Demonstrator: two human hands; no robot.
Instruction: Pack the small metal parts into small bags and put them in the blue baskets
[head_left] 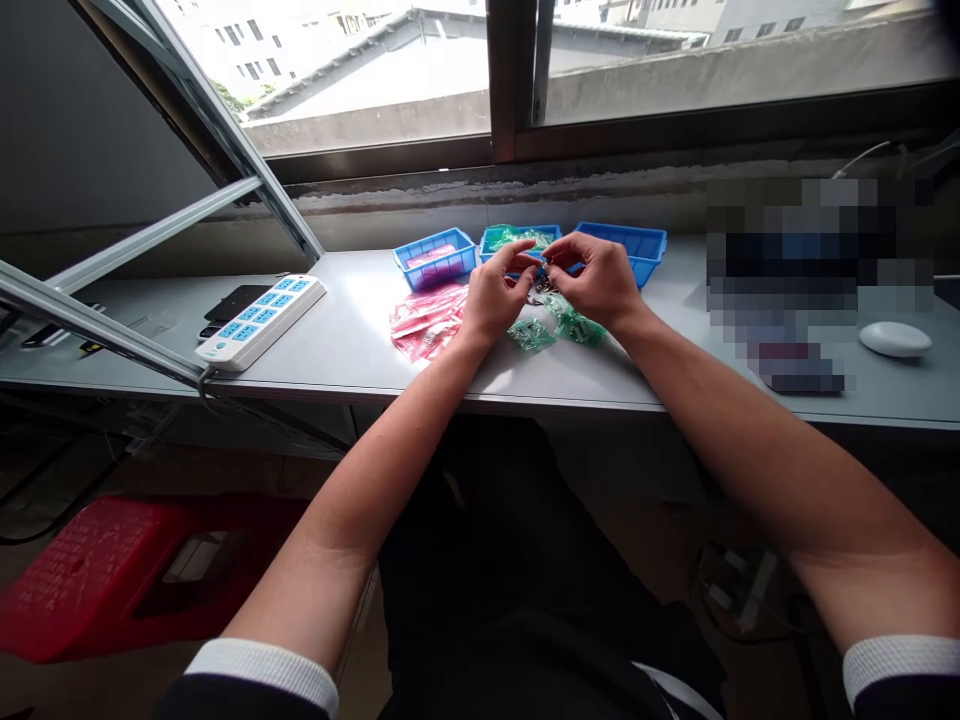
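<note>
We are facing a pale worktop (360, 365), with a red stool (67, 590) sitting low at the near left. Across the worktop's middle, green packets (531, 335) are lying just on the near side of our hands, probably for a short reach. Pink packets (424, 325) are spreading to their left, seemingly grouped apart by colour. Above and just beyond the green ones, our right hand (600, 280) is pinching what appears to be a tiny piece (546, 263) between thumb and forefinger. Our left hand (491, 300) is curling in close, thumb and fingers drawn together; we cannot tell whether it is gripping anything. We are bringing both sets of fingertips together, likely because something so small needs steadying. Small dark pieces (545, 286) are lying just below. Farther back, three blue baskets are standing in a row, probably sorting the contents: the left (471, 258) is holding pink packets, the middle (486, 250) green ones, and the right (651, 258) is partly hidden by our hand. A window frame (514, 80) is rising beyond.
</note>
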